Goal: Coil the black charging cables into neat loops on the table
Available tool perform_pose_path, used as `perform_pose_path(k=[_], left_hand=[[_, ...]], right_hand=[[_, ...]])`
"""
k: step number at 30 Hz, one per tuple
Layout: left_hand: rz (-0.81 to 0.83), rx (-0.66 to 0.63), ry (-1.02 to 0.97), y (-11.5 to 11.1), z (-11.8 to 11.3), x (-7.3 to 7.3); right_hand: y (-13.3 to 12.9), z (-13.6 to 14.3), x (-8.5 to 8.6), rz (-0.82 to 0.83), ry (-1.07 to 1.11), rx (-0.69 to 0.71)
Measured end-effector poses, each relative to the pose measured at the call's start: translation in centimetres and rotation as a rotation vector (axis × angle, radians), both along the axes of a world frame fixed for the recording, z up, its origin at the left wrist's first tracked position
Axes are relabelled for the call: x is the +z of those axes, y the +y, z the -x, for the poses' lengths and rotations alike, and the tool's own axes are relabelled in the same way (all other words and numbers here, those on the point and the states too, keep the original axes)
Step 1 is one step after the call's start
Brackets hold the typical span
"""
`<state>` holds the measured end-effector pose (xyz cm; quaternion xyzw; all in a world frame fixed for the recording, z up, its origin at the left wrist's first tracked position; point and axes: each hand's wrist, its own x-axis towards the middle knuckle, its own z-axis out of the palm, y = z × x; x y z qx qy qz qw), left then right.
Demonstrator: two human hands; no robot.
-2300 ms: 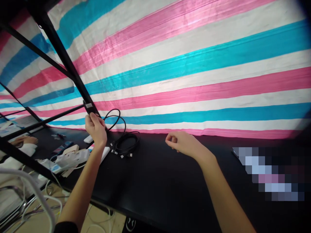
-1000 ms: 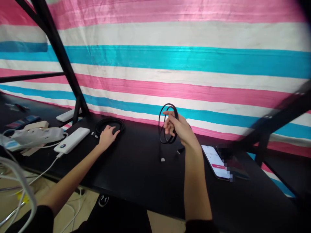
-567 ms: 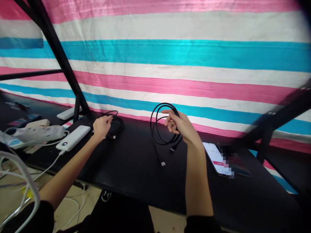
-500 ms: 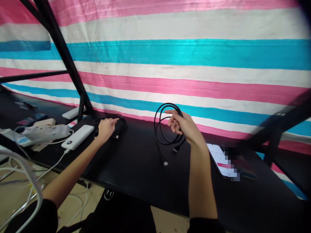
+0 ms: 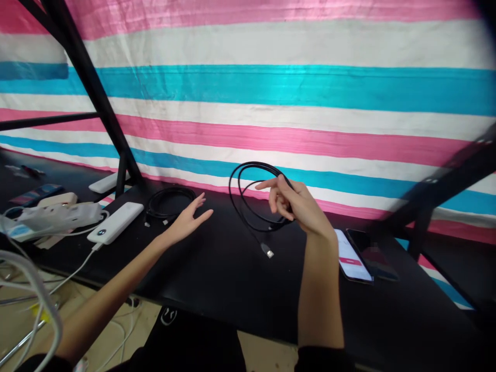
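My right hand (image 5: 292,201) is closed around a looped black USB cable (image 5: 234,199) and holds it above the black table (image 5: 232,279). One metal-tipped plug (image 5: 267,250) of that cable dangles below the loops. My left hand (image 5: 188,219) holds nothing, with its thumb and fingers apart over the table. Just behind and left of it lies a second coiled black cable (image 5: 155,199), whose small plug ends point toward the front. To the right of my right arm lies a phone with a lit screen (image 5: 351,256).
A dark phone (image 5: 372,253) lies beside the lit one. At left are a white power bank (image 5: 116,222) with a cord plugged in, a white power strip (image 5: 62,219) and white cables (image 5: 46,294). Black frame bars (image 5: 93,88) and striped sheeting (image 5: 271,82) stand behind.
My left hand has let go of the coiled cable on the table and moved right, its fingers spreading. The cable loops in my right hand have swung left and opened wider.
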<state>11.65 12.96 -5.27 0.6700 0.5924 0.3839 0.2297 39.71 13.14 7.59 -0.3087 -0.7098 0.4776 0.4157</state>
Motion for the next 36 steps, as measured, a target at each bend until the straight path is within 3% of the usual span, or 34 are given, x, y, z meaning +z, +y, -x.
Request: perform_pose_path(k=[4, 7, 10, 16, 23, 27, 31, 33, 36], left_hand=[[0.175, -0.218, -0.592, -1.8, -4.9, 2.6], [0.115, -0.262, -0.796, -2.8, -6.9, 4.2], [0.086, -0.289, -0.854, -3.5, -7.1, 5.1], [0.14, -0.181, -0.818, -5.1, -4.6, 5.4], [0.049, -0.017, -0.56, -7.5, -0.8, 5.7], [0.095, 0.043, -0.633, -8.3, 0.9, 5.5], [0.013, 0.193, -0.659, -9.1, 3.2, 5.7], [-0.056, 0.255, -0.609, -9.7, 4.6, 6.2], [-0.157, 0.315, -0.503, -10.7, 6.6, 7.5]], right_hand=[[-1.3, -0.3, 0.3, -0.072, 0.086, 0.144], [-1.2, -0.5, 0.2, -0.138, 0.189, 0.018], [0.3, -0.7, -0.3, -0.155, 0.265, -0.184], [3.4, -0.5, -1.8, -0.073, 0.203, -0.343], [3.5, -0.1, -1.9, -0.132, 0.026, -0.451], [2.6, -0.3, -1.2, -0.23, 0.036, -0.543], [0.5, -2.0, -0.2, -0.35, 0.089, -0.751], [-0.7, -3.4, 0.0, -0.356, 0.086, -0.863], [-2.5, -5.7, 0.0, -0.327, -0.057, -0.914]])
